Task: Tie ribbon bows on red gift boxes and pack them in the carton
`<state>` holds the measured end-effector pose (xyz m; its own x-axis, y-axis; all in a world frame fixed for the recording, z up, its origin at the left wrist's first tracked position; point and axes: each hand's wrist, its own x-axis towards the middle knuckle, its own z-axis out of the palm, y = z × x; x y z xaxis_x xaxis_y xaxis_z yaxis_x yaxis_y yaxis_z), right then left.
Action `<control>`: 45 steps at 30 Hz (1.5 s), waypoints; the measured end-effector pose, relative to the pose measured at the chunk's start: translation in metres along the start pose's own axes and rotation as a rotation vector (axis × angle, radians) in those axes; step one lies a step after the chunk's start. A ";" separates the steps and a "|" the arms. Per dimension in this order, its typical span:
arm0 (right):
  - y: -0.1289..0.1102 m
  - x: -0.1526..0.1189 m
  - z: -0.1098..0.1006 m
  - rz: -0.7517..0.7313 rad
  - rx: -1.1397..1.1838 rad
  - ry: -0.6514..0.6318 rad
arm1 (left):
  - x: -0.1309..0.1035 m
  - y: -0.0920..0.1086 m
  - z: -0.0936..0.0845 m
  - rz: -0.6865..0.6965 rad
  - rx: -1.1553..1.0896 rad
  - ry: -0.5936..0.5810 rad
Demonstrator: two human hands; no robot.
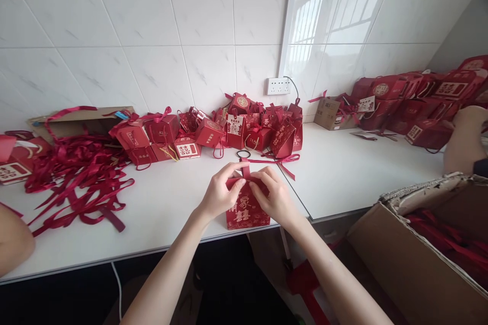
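Observation:
A red gift box [248,213] with pale gold Chinese characters stands upright at the table's front edge. A red ribbon [246,168] rises from its top between my two hands. My left hand [224,190] is closed at the box's upper left, index finger and thumb pinching at the ribbon. From the other side my right hand [272,193] has its fingers and thumb pressed together at the ribbon's base, against the box top. My fingers partly hide the ribbon's lower end. Just behind lies a small black ring [243,154].
Loose red ribbons [82,177] lie heaped on the left. Finished-looking red boxes [163,129] line the wall, with more stacked boxes [415,96] at right. Scissors [364,136] lie near them. A cardboard carton [404,249] stands lower right. Other people's arms [463,137] show at both sides.

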<state>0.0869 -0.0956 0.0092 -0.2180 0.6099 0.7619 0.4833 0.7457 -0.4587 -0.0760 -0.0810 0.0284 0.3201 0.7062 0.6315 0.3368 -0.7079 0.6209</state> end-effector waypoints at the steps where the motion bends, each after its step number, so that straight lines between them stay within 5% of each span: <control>1: 0.000 0.001 0.000 0.005 0.028 -0.003 | -0.001 -0.001 0.000 -0.020 -0.035 0.009; 6: -0.002 0.008 -0.004 0.108 0.128 -0.053 | -0.009 -0.007 0.008 -0.078 -0.202 0.120; 12: -0.002 0.012 -0.007 0.213 0.173 -0.128 | -0.020 -0.012 0.023 -0.131 -0.120 0.359; 20: -0.003 0.014 -0.009 0.341 0.249 -0.180 | -0.016 -0.010 0.020 -0.113 -0.117 0.288; 29: -0.001 0.037 -0.020 0.184 0.247 -0.182 | -0.015 -0.010 0.019 -0.148 -0.149 0.265; 32: -0.003 0.044 -0.013 0.331 0.420 -0.197 | -0.015 -0.008 0.018 -0.145 -0.140 0.264; 37: -0.001 0.039 -0.001 0.609 0.668 -0.048 | -0.015 -0.008 0.016 -0.159 -0.089 0.237; 45: -0.005 0.020 -0.011 0.313 0.358 -0.109 | -0.017 -0.005 0.016 -0.117 -0.047 0.232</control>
<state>0.0895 -0.0901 0.0312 -0.2056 0.8301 0.5183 0.2221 0.5554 -0.8014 -0.0694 -0.0895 0.0072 0.0681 0.7653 0.6401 0.3168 -0.6250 0.7135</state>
